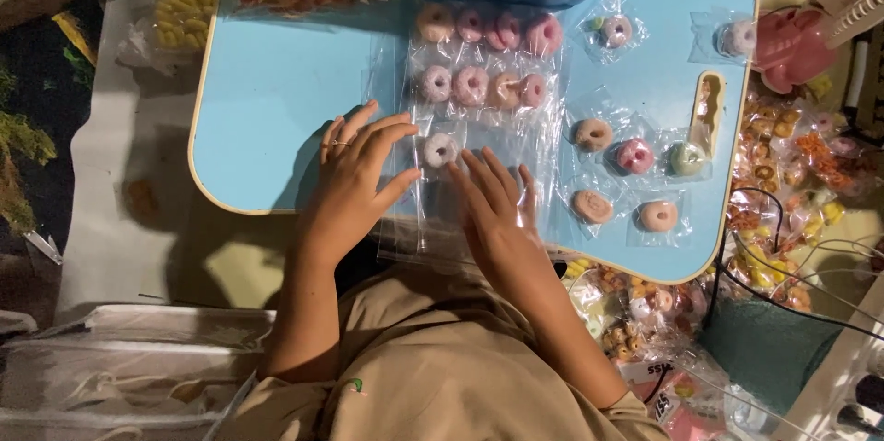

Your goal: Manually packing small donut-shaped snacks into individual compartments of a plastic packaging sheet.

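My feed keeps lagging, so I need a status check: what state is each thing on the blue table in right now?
Left hand: open, flat on the clear sheet.
Right hand: open, flat on the sheet.
Clear sheet: flat, donut charms in two rows.
White donut: bagged, between both hands.
Loose donuts: bagged singly, scattered right.
Table: left part bare.

Two hands [354,179], one light blue table [267,100], and sixteen small bagged ring-shaped sweets [440,150] lying on it.

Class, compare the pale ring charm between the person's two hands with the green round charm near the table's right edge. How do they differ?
The pale ring charm is whitish; the green round charm is light green. The ring sits between the left hand and right hand; the green one lies apart, untouched. Both lie in clear bags on the blue table.
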